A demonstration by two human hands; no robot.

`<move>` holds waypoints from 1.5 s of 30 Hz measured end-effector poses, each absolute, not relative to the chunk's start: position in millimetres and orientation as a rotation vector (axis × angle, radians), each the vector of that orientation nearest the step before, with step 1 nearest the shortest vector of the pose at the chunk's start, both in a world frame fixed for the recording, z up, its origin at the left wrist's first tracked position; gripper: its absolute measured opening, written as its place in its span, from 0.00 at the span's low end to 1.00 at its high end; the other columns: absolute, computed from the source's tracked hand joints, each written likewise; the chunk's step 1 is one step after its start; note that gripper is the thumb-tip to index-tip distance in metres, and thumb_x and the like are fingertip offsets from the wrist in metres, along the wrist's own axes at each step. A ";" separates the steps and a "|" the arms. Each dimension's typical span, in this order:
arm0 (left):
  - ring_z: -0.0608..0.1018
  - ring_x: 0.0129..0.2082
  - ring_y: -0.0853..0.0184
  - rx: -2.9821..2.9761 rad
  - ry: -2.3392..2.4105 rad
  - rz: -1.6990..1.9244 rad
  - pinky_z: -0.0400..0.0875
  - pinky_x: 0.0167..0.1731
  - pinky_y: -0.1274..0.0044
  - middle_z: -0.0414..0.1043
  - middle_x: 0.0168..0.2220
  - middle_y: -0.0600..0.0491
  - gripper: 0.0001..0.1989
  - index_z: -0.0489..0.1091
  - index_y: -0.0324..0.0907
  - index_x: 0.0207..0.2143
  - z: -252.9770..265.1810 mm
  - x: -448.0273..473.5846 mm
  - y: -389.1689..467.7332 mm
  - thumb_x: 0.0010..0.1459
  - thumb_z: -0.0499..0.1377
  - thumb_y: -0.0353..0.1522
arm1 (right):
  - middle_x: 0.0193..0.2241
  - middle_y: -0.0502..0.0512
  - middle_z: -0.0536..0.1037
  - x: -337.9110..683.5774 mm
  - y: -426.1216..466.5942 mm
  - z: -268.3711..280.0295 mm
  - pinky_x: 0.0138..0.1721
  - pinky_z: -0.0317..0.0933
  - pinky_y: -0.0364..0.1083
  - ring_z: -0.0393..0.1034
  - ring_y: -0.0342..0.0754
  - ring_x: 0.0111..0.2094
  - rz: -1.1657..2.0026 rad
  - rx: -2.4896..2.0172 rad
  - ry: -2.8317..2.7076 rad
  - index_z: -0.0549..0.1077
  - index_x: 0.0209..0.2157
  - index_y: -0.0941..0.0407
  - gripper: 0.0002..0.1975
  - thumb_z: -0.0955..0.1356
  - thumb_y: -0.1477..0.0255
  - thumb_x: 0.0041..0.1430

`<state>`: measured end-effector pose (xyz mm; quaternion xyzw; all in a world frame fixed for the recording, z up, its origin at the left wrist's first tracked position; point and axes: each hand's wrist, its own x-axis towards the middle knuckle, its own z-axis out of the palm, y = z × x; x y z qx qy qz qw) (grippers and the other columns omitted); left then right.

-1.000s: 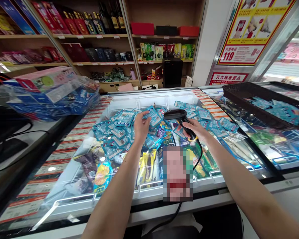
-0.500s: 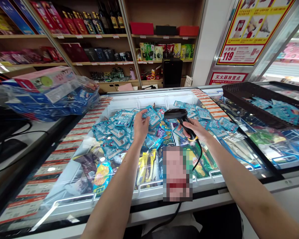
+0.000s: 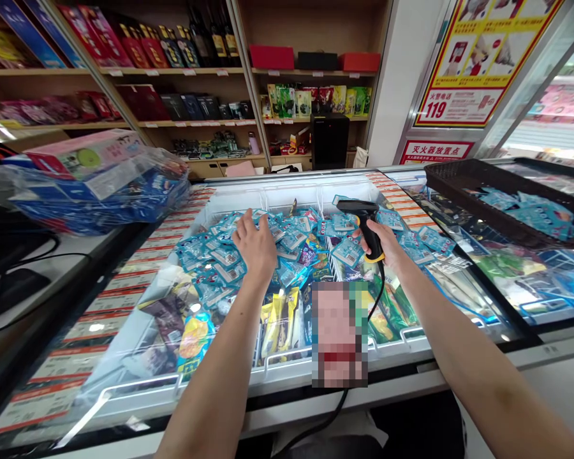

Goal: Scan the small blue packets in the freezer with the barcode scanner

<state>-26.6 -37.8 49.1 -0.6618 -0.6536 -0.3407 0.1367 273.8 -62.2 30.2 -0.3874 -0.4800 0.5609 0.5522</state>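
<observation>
My left hand [image 3: 257, 245] is over the left part of a pile of small blue packets [image 3: 227, 255], back of the hand up and fingers apart. Its fingertips are at the packets, partly hidden, and I see nothing held in them. In my right hand [image 3: 380, 242] is a black barcode scanner [image 3: 372, 239] with yellow trim, gripped by its handle. The scanner's head points left above more blue packets [image 3: 348, 252]. From the handle a black cable [image 3: 381, 287] hangs down toward the freezer's front edge.
The packets lie on a glass-topped chest freezer [image 3: 124, 357] with frozen goods under the glass. At right stands a dark basket [image 3: 463, 175] holding more blue packets. Plastic-wrapped boxes [image 3: 100, 185] sit at left. Stocked shelves [image 3: 172, 70] line the back. A pixelated patch covers the front middle.
My left hand has moved left and let go of the packet it was holding up; its fingers have spread. My right hand has shifted slightly right with the scanner, whose head has turned.
</observation>
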 end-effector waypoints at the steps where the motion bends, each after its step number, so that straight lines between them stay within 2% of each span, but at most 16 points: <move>1: 0.60 0.62 0.48 -1.990 -1.847 -0.953 0.53 0.57 0.56 0.58 0.63 0.41 0.19 0.68 0.43 0.54 49.9 -20.6 -39.5 0.61 0.52 0.30 | 0.20 0.54 0.76 275.3 -61.4 29.8 0.13 0.53 0.41 0.61 0.40 0.14 1.320 -0.917 -1.114 0.73 0.32 0.58 0.21 0.68 0.52 0.55; 5: 0.68 0.54 0.53 -2.308 -1.712 -0.841 0.56 0.55 0.60 0.71 0.52 0.44 0.16 0.73 0.44 0.47 50.7 7.9 -44.2 0.63 0.51 0.39 | 0.20 0.53 0.75 279.2 -59.1 28.8 0.13 0.54 0.40 0.61 0.40 0.15 1.313 -0.925 -1.063 0.73 0.31 0.58 0.22 0.68 0.51 0.54; 8: 0.70 0.51 0.53 -2.507 -1.642 -0.809 0.58 0.52 0.61 0.73 0.47 0.44 0.21 0.75 0.44 0.43 46.3 28.5 -47.0 0.60 0.54 0.48 | 0.18 0.53 0.74 280.0 -57.6 27.7 0.13 0.53 0.40 0.60 0.40 0.14 1.348 -0.949 -1.086 0.73 0.30 0.58 0.23 0.67 0.50 0.55; 12: 0.70 0.50 0.50 -2.757 -1.525 -0.864 0.57 0.53 0.60 0.72 0.45 0.43 0.25 0.76 0.42 0.41 35.5 50.3 -50.5 0.55 0.57 0.53 | 0.18 0.52 0.74 279.9 -55.4 25.6 0.12 0.52 0.40 0.60 0.40 0.14 1.330 -0.929 -1.074 0.73 0.31 0.58 0.22 0.67 0.50 0.55; 15: 0.70 0.50 0.49 -2.802 -1.500 -0.877 0.56 0.54 0.59 0.72 0.46 0.42 0.24 0.75 0.42 0.40 27.8 62.5 -52.3 0.54 0.59 0.51 | 0.19 0.52 0.75 279.9 -55.6 26.1 0.13 0.54 0.41 0.61 0.40 0.14 1.331 -0.933 -1.061 0.73 0.32 0.58 0.22 0.68 0.50 0.54; 19: 0.69 0.52 0.48 -2.836 -1.522 -0.830 0.59 0.52 0.59 0.70 0.48 0.41 0.20 0.73 0.42 0.43 24.5 71.0 -52.7 0.53 0.63 0.44 | 0.16 0.52 0.72 280.2 -57.4 28.0 0.13 0.53 0.41 0.60 0.41 0.14 1.336 -0.937 -1.115 0.73 0.31 0.58 0.24 0.66 0.49 0.56; 23: 0.72 0.49 0.50 -2.904 -1.766 -0.912 0.65 0.47 0.62 0.71 0.45 0.42 0.19 0.69 0.41 0.42 29.6 68.5 -50.6 0.49 0.66 0.38 | 0.19 0.53 0.75 279.8 -55.9 26.9 0.13 0.53 0.42 0.61 0.40 0.14 1.331 -0.937 -1.087 0.73 0.34 0.58 0.23 0.68 0.49 0.54; 26: 0.77 0.35 0.59 -2.884 -2.075 -1.223 0.69 0.37 0.67 0.70 0.40 0.47 0.18 0.63 0.42 0.44 33.8 60.8 -47.6 0.52 0.63 0.35 | 0.27 0.54 0.78 279.5 -53.4 24.7 0.12 0.54 0.41 0.62 0.39 0.15 1.329 -0.912 -1.038 0.73 0.37 0.57 0.22 0.69 0.51 0.53; 29: 0.77 0.26 0.66 -2.732 -2.220 -1.768 0.69 0.30 0.72 0.68 0.34 0.55 0.14 0.57 0.43 0.43 34.8 49.8 -43.2 0.56 0.58 0.32 | 0.27 0.54 0.79 279.2 -53.3 23.9 0.12 0.54 0.41 0.63 0.40 0.15 1.340 -0.890 -1.030 0.73 0.38 0.57 0.22 0.70 0.52 0.53; 32: 0.79 0.28 0.65 -2.563 -2.145 -2.272 0.72 0.31 0.73 0.65 0.29 0.58 0.13 0.54 0.44 0.44 33.0 38.9 -39.6 0.58 0.55 0.30 | 0.27 0.54 0.78 277.5 -56.4 26.1 0.12 0.54 0.41 0.63 0.40 0.15 1.335 -0.881 -1.048 0.73 0.38 0.57 0.23 0.70 0.52 0.52; 34: 0.80 0.29 0.64 -2.474 -2.099 -2.467 0.74 0.34 0.70 0.66 0.29 0.58 0.15 0.54 0.45 0.46 31.8 33.7 -38.5 0.59 0.55 0.30 | 0.28 0.55 0.79 275.4 -59.3 28.9 0.12 0.55 0.41 0.62 0.40 0.15 1.333 -0.867 -1.070 0.72 0.38 0.57 0.23 0.70 0.51 0.51; 36: 0.80 0.31 0.64 -2.453 -2.065 -2.553 0.76 0.38 0.68 0.68 0.30 0.56 0.15 0.56 0.45 0.47 30.9 31.1 -38.0 0.59 0.56 0.30 | 0.29 0.55 0.79 273.3 -61.8 31.6 0.12 0.54 0.41 0.61 0.39 0.15 1.339 -0.848 -1.101 0.72 0.37 0.57 0.23 0.70 0.51 0.51; 38: 0.81 0.33 0.64 -2.481 -2.030 -2.582 0.76 0.40 0.67 0.69 0.32 0.55 0.11 0.60 0.44 0.44 29.7 30.7 -37.4 0.59 0.55 0.30 | 0.28 0.56 0.79 272.1 -63.4 33.3 0.12 0.53 0.41 0.61 0.39 0.14 1.351 -0.846 -1.143 0.72 0.36 0.57 0.23 0.70 0.51 0.52; 41: 0.81 0.33 0.65 -2.438 -2.042 -2.646 0.77 0.41 0.68 0.66 0.34 0.55 0.05 0.61 0.43 0.40 27.0 31.6 -35.7 0.60 0.54 0.30 | 0.24 0.55 0.77 272.4 -65.0 34.1 0.12 0.52 0.41 0.60 0.39 0.14 1.368 -0.865 -1.219 0.73 0.34 0.58 0.21 0.68 0.52 0.55; 45: 0.82 0.38 0.65 -2.273 -2.091 -2.904 0.75 0.46 0.67 0.60 0.31 0.58 0.11 0.57 0.44 0.45 24.8 29.9 -33.7 0.61 0.54 0.30 | 0.27 0.56 0.78 273.0 -67.4 35.0 0.13 0.53 0.41 0.60 0.39 0.14 1.405 -0.821 -1.288 0.73 0.35 0.58 0.19 0.68 0.55 0.58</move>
